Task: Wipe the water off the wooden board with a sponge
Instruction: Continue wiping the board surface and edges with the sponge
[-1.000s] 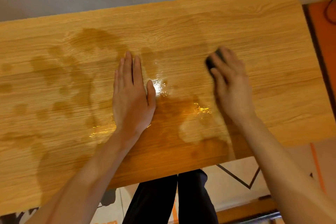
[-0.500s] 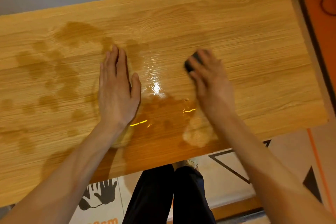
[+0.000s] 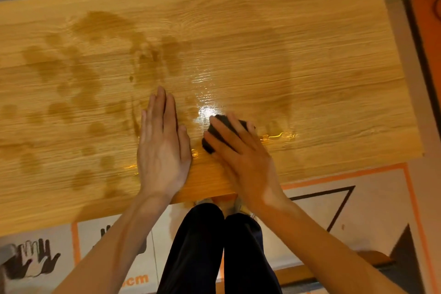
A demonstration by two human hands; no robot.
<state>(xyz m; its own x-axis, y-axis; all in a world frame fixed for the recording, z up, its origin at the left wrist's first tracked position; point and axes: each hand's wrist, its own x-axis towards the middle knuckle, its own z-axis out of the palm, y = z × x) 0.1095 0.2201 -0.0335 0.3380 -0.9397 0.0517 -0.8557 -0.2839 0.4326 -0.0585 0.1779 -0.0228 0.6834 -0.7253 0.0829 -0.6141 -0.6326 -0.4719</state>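
Observation:
The wooden board (image 3: 310, 59) fills the upper part of the head view. Dark wet patches (image 3: 71, 74) spread over its left half, and a shiny film of water (image 3: 205, 105) glints near the middle. My left hand (image 3: 162, 148) lies flat on the board, fingers straight and together. Right beside it, my right hand (image 3: 241, 157) holds a dark sponge (image 3: 210, 143) against the board near the front edge; its fingers cover most of the sponge. A thin bright line of water (image 3: 279, 136) lies just right of that hand.
The board's front edge (image 3: 205, 194) runs just below my hands. Under it are my dark trouser legs (image 3: 214, 250) and a floor mat with hand prints (image 3: 28, 260) and black and orange lines. An orange strip (image 3: 427, 38) borders the floor at the right.
My right hand has slid the sponge left and toward the front edge, ending beside my left hand. The left hand stays flat on the board, now nearer the front edge.

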